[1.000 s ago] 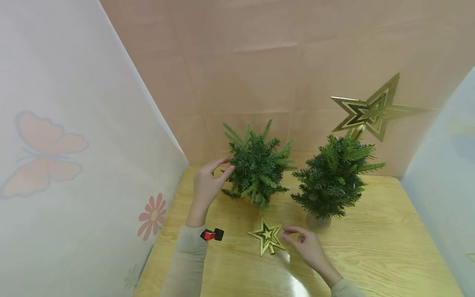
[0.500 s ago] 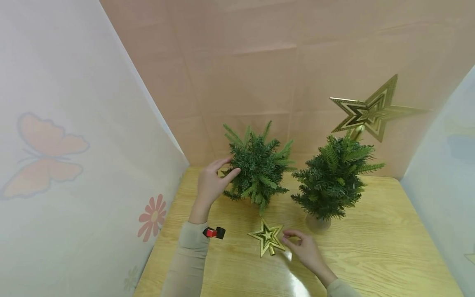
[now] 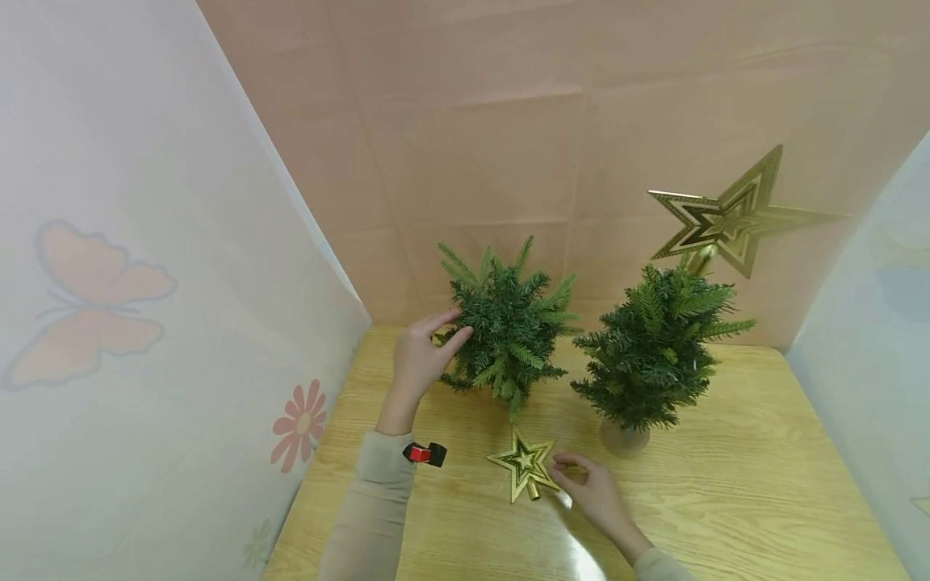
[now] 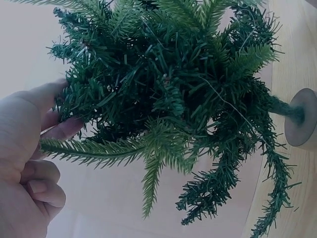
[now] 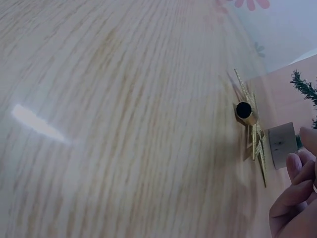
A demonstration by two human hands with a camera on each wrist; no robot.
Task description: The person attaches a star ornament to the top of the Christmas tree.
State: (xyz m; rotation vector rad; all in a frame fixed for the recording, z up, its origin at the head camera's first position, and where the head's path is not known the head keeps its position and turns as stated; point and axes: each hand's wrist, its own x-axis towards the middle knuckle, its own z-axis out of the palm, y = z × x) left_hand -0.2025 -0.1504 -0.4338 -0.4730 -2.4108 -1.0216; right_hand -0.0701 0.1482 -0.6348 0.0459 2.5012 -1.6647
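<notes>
My left hand (image 3: 417, 361) reaches into the left side of a small artificial Christmas tree (image 3: 501, 331), with thumb and fingertips around its outer branches. In the left wrist view, the tips of that hand go in among the green needles (image 4: 133, 94), partly hidden, while the lower fingers stay curled. A gold star tree topper (image 3: 525, 463) lies flat on the table in front of this tree. My right hand (image 3: 597, 494) hovers at the star's right points, fingers loosely bent. In the right wrist view, the star (image 5: 255, 131) shows edge-on with its round socket towards the camera, beside the hand.
Right of the left tree stands a second small tree (image 3: 654, 347) on a round base (image 3: 623, 438), topped by a larger gold star (image 3: 726, 219). Behind the wooden table (image 3: 756, 468) hangs a pinkish backdrop (image 3: 479, 161); a patterned white sheet (image 3: 182, 202) closes the left side.
My left hand has moved right and into the left tree's branches. My right hand has shifted slightly left, closer to the star. Both trees and the stars have stayed in place.
</notes>
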